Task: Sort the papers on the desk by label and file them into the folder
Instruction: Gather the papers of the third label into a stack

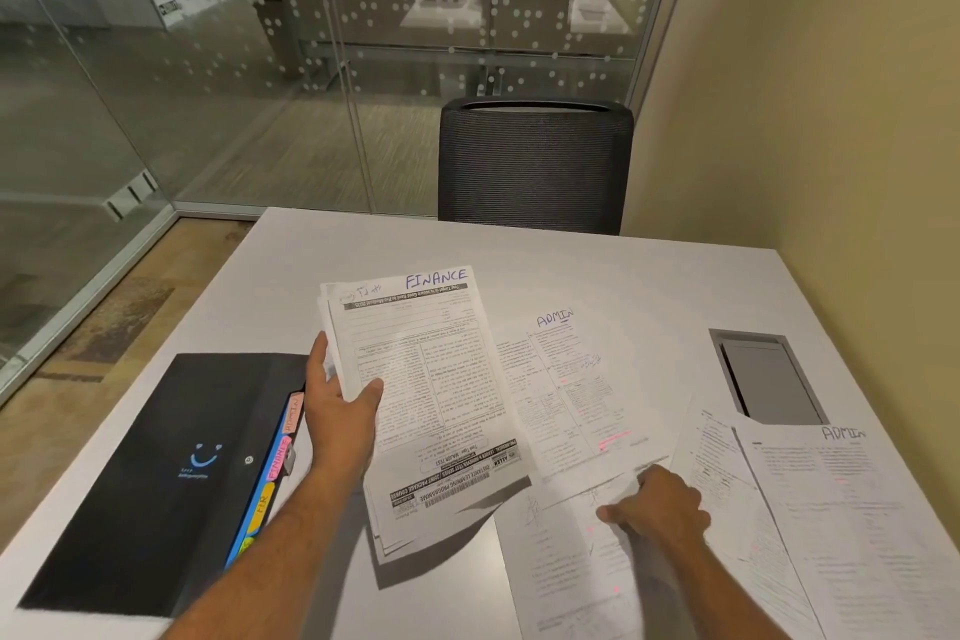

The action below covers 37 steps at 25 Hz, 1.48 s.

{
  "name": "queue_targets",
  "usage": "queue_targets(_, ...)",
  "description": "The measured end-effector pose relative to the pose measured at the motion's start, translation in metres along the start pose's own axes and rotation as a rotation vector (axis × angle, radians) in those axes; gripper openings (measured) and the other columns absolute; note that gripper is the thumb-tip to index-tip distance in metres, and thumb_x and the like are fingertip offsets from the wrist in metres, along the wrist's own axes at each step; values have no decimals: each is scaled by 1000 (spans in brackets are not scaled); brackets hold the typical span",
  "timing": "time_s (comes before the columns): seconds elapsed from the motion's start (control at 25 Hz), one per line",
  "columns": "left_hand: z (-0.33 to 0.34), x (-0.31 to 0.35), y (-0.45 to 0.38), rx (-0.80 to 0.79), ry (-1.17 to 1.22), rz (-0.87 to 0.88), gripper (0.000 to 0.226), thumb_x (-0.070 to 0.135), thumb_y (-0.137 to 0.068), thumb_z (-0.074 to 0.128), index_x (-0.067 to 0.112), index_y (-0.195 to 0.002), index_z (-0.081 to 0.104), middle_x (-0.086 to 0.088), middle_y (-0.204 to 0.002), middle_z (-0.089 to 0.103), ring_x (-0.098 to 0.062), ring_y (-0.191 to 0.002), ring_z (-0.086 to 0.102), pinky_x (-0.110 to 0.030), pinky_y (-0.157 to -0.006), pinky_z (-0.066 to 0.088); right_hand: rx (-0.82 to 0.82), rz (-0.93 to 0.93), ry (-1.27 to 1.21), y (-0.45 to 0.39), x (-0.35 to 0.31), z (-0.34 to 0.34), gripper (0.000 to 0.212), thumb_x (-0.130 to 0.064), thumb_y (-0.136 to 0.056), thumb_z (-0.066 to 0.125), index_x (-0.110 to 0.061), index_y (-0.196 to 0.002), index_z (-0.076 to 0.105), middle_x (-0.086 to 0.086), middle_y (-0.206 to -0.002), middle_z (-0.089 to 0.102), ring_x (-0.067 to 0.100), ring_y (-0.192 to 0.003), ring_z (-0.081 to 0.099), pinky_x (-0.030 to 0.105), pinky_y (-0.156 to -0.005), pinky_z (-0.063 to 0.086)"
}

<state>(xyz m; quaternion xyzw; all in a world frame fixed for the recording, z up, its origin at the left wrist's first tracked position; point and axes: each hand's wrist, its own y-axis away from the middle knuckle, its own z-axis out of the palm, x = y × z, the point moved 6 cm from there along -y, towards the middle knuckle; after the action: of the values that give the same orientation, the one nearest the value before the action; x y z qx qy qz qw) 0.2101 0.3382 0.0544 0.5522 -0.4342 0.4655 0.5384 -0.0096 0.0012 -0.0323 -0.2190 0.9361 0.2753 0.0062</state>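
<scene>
Desk (597, 270): smooth matt white laminate, w/ a grey metal-look hatch (769, 379) sunk in near its right edge. Folder (156, 473) at the left edge: black matt plastic; tabs (283, 457) look like coloured paper, pink, yellow, blue. FINANCE sheets (441, 379): thin white printed paper, slightly curled. ADMIN sheets (566, 379): same paper, flat, pink highlighter marks. Chair (535, 161) at the far edge: black ribbed mesh cloth. Partition (234, 94): glossy glass w/ frosted dots.

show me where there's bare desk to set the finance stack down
Bare desk runs along the far edge, between the chair and the papers, and left of the FINANCE stack above the black folder. The right side is crowded with ADMIN sheets.
</scene>
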Motion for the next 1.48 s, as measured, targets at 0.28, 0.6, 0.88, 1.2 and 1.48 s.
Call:
queue_targets(0.28,-6,5,-3,1,-20,11,85,-4,-88,68,43,-148,29,5,-124,61,-16,-107,64,-39,-73,61,1,-80,-328,-4,-22,12,31,-20,-99,45,-7,-114,68,9,-114,71,28,-101,65,27,-87,49)
queue_targets(0.6,-2,2,1,-43,-32,11,86,-1,-88,70,47,-146,30,3,-124,62,-20,-110,63,-52,-82,59,331,76,-815,4,16,-36,18,-11,-92,56,0,-94,70,16,-86,68,32,-77,59,32,-72,48)
queue_targets(0.88,16,2,13,-125,-37,27,90,-1,-89,68,54,-146,25,6,-119,64,-12,-106,63,-43,-79,60,689,35,-829,10,61,-83,37,-22,-100,45,7,-92,66,30,-90,68,38,-77,56,43,-76,45)
queue_targets(1.2,49,7,36,-219,-154,68,75,-6,-89,63,43,-142,40,2,-124,62,-17,-111,62,-35,-91,53,590,-186,-1516,3,66,-133,13,-14,-98,58,-12,-92,70,4,-98,71,20,-91,67,40,-92,54)
queue_targets(1.48,81,20,56,-364,-135,127,75,-11,-87,61,49,-131,53,9,-133,59,-13,-122,57,-33,-97,53,70,-305,-1495,19,5,-98,15,-3,-98,55,-5,-103,69,11,-96,76,23,-81,73,37,-76,62)
